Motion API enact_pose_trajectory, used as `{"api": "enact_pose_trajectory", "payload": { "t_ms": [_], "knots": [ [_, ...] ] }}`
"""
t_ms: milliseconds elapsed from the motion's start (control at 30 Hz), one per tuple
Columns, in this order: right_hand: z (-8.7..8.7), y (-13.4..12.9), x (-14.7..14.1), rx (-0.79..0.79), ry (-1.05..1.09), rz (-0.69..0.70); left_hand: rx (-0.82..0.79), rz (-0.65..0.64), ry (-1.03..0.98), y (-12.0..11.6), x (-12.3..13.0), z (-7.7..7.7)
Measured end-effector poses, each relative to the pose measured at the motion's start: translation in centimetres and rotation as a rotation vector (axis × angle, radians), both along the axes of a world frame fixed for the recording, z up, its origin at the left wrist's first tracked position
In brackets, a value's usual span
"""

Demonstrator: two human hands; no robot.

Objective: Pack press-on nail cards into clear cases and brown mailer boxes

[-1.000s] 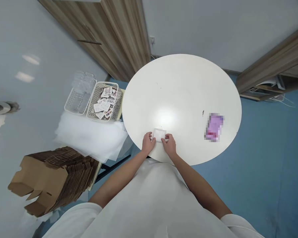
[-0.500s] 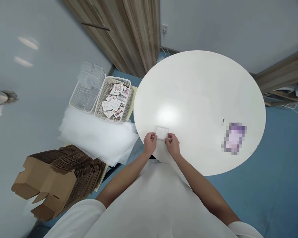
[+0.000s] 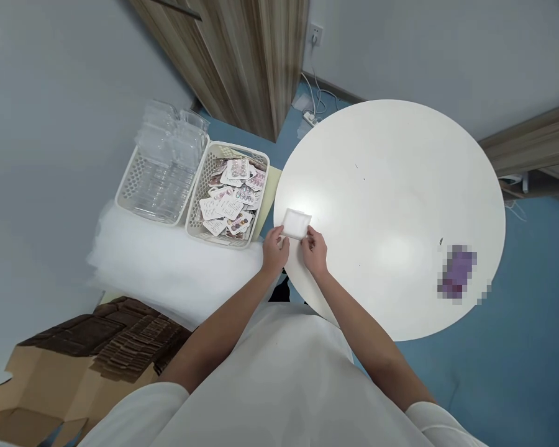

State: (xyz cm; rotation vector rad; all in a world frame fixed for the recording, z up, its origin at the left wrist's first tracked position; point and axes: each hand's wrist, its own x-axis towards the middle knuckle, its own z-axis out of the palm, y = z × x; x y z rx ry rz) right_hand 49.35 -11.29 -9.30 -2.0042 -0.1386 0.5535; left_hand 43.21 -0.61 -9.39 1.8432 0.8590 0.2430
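Both my hands hold a small, square, white packet (image 3: 297,224) over the near left edge of the round white table (image 3: 391,161). It has a pale, slightly see-through face and looks like folded foam wrap; what lies inside is hidden. My left hand (image 3: 274,249) grips its left side between thumb and fingers. On the opposite side, my right hand (image 3: 315,251) pinches the lower right corner. The packet is tilted, its far edge raised.
Left of the table, a white basket (image 3: 193,223) holds carded gem-like pieces, and another basket (image 3: 123,186) holds clear plastic trays. White foam sheets (image 3: 168,267) lie before them. Flattened cardboard boxes (image 3: 51,385) are stacked lower left. A pixelated purple object (image 3: 459,271) lies on the table's right.
My view has swung left toward the baskets. The packet, flatter on the table before, is now more tilted and a little farther from my body, still between both hands.
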Motion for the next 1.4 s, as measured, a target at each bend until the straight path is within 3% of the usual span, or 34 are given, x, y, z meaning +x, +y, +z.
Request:
{"api": "enact_pose_trajectory", "payload": {
  "t_ms": [167, 433, 667, 833, 967, 1133, 1400],
  "knots": [
    [-0.9, 1.2, 0.3, -0.007, -0.129, 0.002, 0.055, -0.058, -0.029, 0.9, 0.4, -0.6],
    [-1.9, 0.9, 0.2, -0.055, -0.25, 0.055, 0.093, -0.109, -0.05, 0.8, -0.2, -0.9],
    [-1.5, 0.5, 1.1, 0.096, -0.096, 0.048, -0.004, -0.066, -0.056, 1.2, 0.3, -1.0],
    [-0.2, -2.3, 2.1, 0.192, 0.096, 0.033, -0.135, 0.042, 0.007, 1.7, 0.2, -0.3],
    [0.6, -5.8, 1.6, 0.147, 0.138, 0.072, -0.151, 0.06, 0.083, 0.4, -2.2, 0.9],
    [0.8, -8.8, -0.7, 0.14, 0.129, 0.165, -0.178, 0.063, 0.185, -3.1, -7.6, 1.5],
    [1.6, -8.7, -4.3, 0.171, 0.092, 0.402, -0.182, 0.018, 0.237, -6.5, -13.9, 3.6]
  ]
}}
